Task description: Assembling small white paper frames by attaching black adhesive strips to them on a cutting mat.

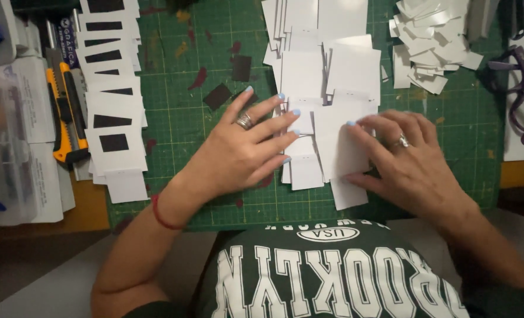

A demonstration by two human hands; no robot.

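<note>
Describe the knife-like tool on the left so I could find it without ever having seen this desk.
Start at the green cutting mat and go to its left edge, where a column of white cards with black rectangles runs top to bottom. Just left of that column lies the utility knife, pointing up and down. Its orange and black body is the only bright colour among the white papers around it.

Green cutting mat under white cards, utility knife.

left hand: flat, fingers spread, palm down | right hand: palm down, fingers curled
</note>
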